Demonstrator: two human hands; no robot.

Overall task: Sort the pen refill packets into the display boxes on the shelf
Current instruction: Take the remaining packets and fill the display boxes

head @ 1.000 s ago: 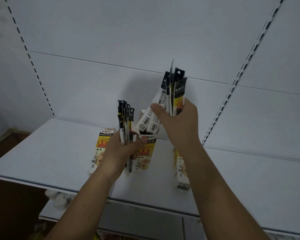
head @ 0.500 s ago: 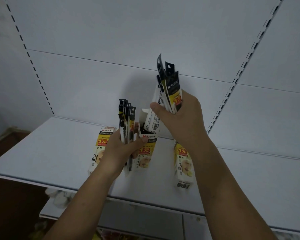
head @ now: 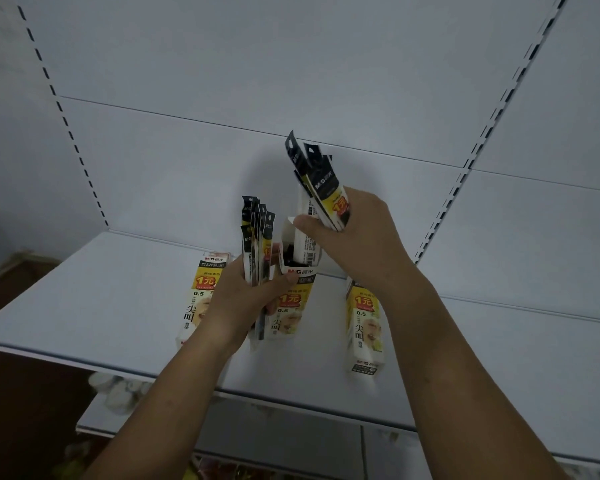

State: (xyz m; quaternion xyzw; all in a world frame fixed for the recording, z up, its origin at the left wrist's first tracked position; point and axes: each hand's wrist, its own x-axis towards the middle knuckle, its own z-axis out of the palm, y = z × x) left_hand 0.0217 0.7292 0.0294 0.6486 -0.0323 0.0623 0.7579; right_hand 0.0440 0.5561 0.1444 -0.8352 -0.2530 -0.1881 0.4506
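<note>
Three yellow-and-white display boxes stand on the white shelf (head: 94, 306): a left box (head: 201, 292), a middle box (head: 293, 306) with its top flap open, and a right box (head: 364, 327). My left hand (head: 243, 303) grips a bunch of black-topped refill packets (head: 257, 237) upright, with its thumb against the middle box's front. My right hand (head: 361, 237) grips a second bunch of packets (head: 321, 188); their lower ends reach into the middle box's open top.
The white back panels (head: 291, 64) have slotted uprights (head: 465, 161) at left and right. A lower shelf (head: 274, 438) shows below the front edge, with pale objects (head: 118, 389) at the left. Bare shelf surface lies to both sides of the boxes.
My right hand has lowered its packets and shifted them left, so their lower ends now sit in the middle box's opening. My left hand has stayed where it was.
</note>
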